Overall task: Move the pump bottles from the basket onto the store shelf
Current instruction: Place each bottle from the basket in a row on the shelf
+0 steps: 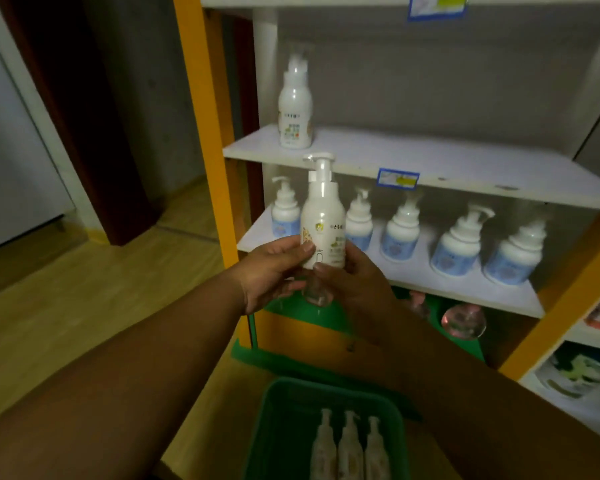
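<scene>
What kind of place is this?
Probably a small shop: shelves with blue price tags on their edges, a row of matching pump bottles, and a green basket holding more.

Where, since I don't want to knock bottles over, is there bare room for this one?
The held bottle would fit on the upper shelf, bare from the lone bottle at its left end all the way right. The lower shelf is crowded: blue-label bottles stand in a row across it, leaving only a narrow front strip bare.
</scene>
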The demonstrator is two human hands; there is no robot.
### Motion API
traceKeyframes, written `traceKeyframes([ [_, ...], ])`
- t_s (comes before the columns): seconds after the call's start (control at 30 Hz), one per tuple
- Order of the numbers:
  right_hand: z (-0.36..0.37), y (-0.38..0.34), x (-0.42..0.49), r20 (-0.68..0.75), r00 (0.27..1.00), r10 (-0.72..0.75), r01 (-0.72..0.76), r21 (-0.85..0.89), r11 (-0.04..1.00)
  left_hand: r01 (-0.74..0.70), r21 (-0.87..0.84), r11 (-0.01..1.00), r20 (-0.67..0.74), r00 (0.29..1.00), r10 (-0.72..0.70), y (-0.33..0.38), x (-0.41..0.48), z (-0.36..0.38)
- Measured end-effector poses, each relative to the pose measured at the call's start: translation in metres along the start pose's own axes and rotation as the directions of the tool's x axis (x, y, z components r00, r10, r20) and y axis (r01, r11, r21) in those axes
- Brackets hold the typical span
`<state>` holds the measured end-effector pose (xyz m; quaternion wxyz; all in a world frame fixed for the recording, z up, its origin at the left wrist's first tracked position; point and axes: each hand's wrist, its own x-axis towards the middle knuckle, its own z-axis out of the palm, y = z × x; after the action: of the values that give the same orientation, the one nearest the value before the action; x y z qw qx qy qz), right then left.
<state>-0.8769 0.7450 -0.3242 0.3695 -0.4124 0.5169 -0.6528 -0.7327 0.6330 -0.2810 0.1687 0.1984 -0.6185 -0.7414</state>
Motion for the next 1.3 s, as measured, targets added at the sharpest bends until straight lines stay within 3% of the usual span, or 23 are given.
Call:
traceKeyframes([
  [0.23, 0.015, -0.063, 0.011, -0.226, 0.947, -0.228, 0.217, -0.076, 0.973, -0.201, 0.189, 0.961, -0.075, 0.973, 0.218, 0.066, -0.003, 0.019],
  [0.4, 0.011, -0.090, 0.015, -0.265, 0.915, -0.303, 0.266, -0.168, 0.949, -0.257, 0.285, 0.923, -0.055, 0.957, 0.284, 0.094, 0.001, 0.034],
  [0.73, -0.011, -0.139, 0.011, -0.266, 0.923, -0.277, 0.183, -0.329, 0.926, -0.251, 0.293, 0.922, 0.019, 0.966, 0.257, 0.117, 0.014, 0.051],
  [0.9, -0.014, -0.154, 0.020, -0.221, 0.934, -0.280, 0.170, -0.416, 0.893, -0.278, 0.320, 0.906, -0.053, 0.949, 0.310, 0.123, 0.026, 0.054],
  [1.07, -0.025, -0.168, 0.045, -0.186, 0.944, -0.271, 0.106, -0.609, 0.786, -0.260, 0.256, 0.931, -0.113, 0.948, 0.296, 0.128, 0.049, 0.043],
  [1.3, -0.042, -0.175, 0.086, -0.181, 0.968, -0.172, 0.024, -0.618, 0.786, -0.265, 0.366, 0.892, -0.055, 0.951, 0.305, 0.145, 0.086, 0.026],
])
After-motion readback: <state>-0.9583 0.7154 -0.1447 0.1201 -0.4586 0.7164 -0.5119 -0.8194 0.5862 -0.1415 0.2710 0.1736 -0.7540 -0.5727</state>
